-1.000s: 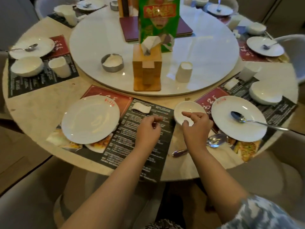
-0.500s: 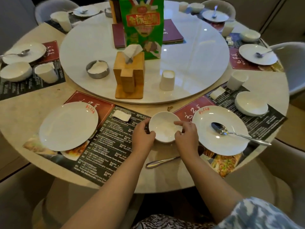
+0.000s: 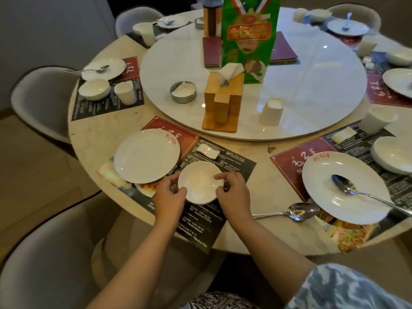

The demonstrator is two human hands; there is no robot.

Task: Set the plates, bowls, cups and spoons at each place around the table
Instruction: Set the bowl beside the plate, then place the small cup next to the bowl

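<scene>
A small white bowl sits on the dark placemat of the near place, just right of a white plate. My left hand grips the bowl's left rim and my right hand pinches its right rim. A loose metal spoon lies on the bare table between this place and the one to the right. That place has a plate with a spoon on it, a bowl and a cup.
A white turntable fills the middle, carrying a wooden tissue box, a green bag, a metal dish and an upturned cup. A small white rest lies on the near placemat. Grey chairs ring the table.
Both hands took hold of the small bowl by its rim and carried it left, from the gap between the two places onto the near placemat beside the plate.
</scene>
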